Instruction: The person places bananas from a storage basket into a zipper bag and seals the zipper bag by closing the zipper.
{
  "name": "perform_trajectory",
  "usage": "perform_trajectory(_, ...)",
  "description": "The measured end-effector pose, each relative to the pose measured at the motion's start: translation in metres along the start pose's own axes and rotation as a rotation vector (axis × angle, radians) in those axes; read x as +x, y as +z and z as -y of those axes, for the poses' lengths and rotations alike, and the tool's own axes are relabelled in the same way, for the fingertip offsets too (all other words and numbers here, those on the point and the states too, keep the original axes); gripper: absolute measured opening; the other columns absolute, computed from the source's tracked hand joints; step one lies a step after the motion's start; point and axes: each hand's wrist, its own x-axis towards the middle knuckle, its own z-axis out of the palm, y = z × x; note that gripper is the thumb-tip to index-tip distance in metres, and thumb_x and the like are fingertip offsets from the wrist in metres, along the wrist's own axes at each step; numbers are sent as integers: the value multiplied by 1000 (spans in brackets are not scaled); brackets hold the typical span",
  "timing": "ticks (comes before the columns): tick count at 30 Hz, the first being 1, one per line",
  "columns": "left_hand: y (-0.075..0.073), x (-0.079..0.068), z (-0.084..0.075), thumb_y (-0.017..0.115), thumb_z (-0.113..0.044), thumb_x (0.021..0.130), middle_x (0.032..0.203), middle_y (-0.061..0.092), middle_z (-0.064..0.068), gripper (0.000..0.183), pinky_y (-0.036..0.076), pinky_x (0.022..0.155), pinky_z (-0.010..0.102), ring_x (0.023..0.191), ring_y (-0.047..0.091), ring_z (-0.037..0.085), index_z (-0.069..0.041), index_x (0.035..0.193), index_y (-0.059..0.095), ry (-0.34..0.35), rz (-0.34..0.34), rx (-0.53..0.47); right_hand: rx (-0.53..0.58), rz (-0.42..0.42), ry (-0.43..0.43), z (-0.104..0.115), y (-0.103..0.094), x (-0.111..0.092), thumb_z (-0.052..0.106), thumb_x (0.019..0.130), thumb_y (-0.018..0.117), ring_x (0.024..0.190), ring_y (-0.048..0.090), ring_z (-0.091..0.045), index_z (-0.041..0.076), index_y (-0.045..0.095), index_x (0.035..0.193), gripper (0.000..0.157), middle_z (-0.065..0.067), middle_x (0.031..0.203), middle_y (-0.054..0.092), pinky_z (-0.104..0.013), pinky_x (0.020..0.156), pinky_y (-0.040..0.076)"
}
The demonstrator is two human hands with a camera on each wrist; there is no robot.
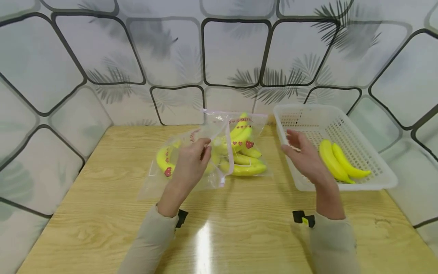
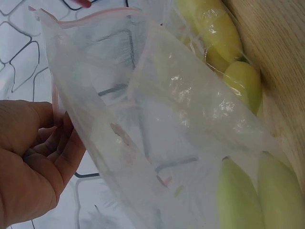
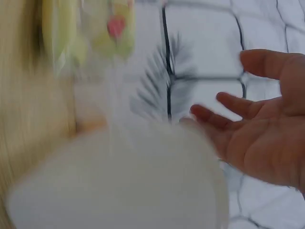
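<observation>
**Plastic bag (image 2: pixel 157 133) pinched in the left grip (image 1: pixel 189 160), right grip (image 1: pixel 305 158) released beside the basket (image 1: pixel 356 186)**

We cannot count the bananas (image 1: pixel 162 160) in the pinched bag: the left grip covers some of them and the film clouds others. Behind the bag's pink-edged mouth, a second bag (image 1: pixel 249 145) with more fruit is partly hidden. Much of the right wrist view is blurred, and we cannot name for certain the pale shape along its bottom. Both sleeves (image 1: pixel 145 239) run off the lower edge of the head view.

Only the left wrist view shows us plainly the thumb and fingers nipping the edge of the bag, with its mouth parted and two banana ends showing lower right. Only the head view gives us the two loose bananas (image 1: pixel 332 163) side by side in the basket. The right wrist view shows us the right grip's fingers spread loosely.

We see the bag on the bench (image 1: pixel 253 228) under and around the left grip, its fruit partly to that grip's left. The right grip overlaps the basket's left side; whether it touches, we cannot tell.
</observation>
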Motion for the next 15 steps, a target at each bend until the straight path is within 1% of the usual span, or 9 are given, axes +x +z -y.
perform_trajectory(2, 1, 0, -1, 61, 1, 94, 73, 67, 12, 15, 44, 49, 24, 54, 51, 14, 9, 106, 66, -4, 16, -1, -155, -50, 66, -14, -20, -3, 30, 106, 44, 142, 23, -50, -4, 18, 155, 66, -33, 156, 22, -66, 109, 27)
perform_trajectory(4, 1, 0, -1, 61, 1, 95, 73, 66, 12, 16, 43, 49, 24, 54, 50, 14, 9, 107, 66, -13, 25, -7, -265, -63, 137, -28, -37, -4, 34, 106, 40, 141, 21, -54, -8, 18, 154, 68, -36, 155, 20, -69, 106, 27)
perform_trajectory(5, 1, 0, -1, 61, 0, 95, 72, 66, 12, 16, 43, 49, 23, 54, 50, 13, 9, 107, 66, -18, 26, -6, -316, -65, 168, -35, -43, -4, 36, 106, 39, 139, 22, -55, -10, 19, 152, 69, -38, 153, 21, -69, 104, 28)
perform_trajectory(7, 2, -1, -1, 60, 0, 95, 72, 65, 11, 16, 42, 49, 22, 54, 49, 13, 9, 108, 66, -28, 30, -7, -373, -47, 227, -47, -54, -3, 37, 105, 37, 136, 25, -57, -14, 20, 150, 70, -40, 151, 23, -69, 102, 31)
perform_trajectory(10, 2, -2, -1, 60, 1, 95, 71, 64, 11, 16, 41, 50, 22, 55, 48, 13, 8, 107, 66, -30, 27, 4, -432, -27, 302, -60, -62, -3, 38, 104, 35, 129, 34, -58, -18, 22, 147, 72, -42, 146, 28, -68, 98, 36)
perform_trajectory(12, 2, -3, -2, 60, 1, 94, 71, 64, 10, 15, 41, 50, 22, 55, 47, 13, 8, 107, 66, -20, 29, 11, -468, -19, 334, -69, -65, -3, 36, 102, 36, 124, 37, -59, -20, 23, 145, 72, -45, 142, 30, -67, 95, 38)
perform_trajectory(15, 2, -3, -3, 61, 1, 95, 70, 62, 9, 16, 41, 50, 22, 54, 45, 12, 8, 107, 65, -4, 26, 18, -512, -2, 362, -80, -67, -2, 36, 101, 37, 120, 38, -61, -22, 24, 143, 73, -47, 137, 32, -67, 93, 40)
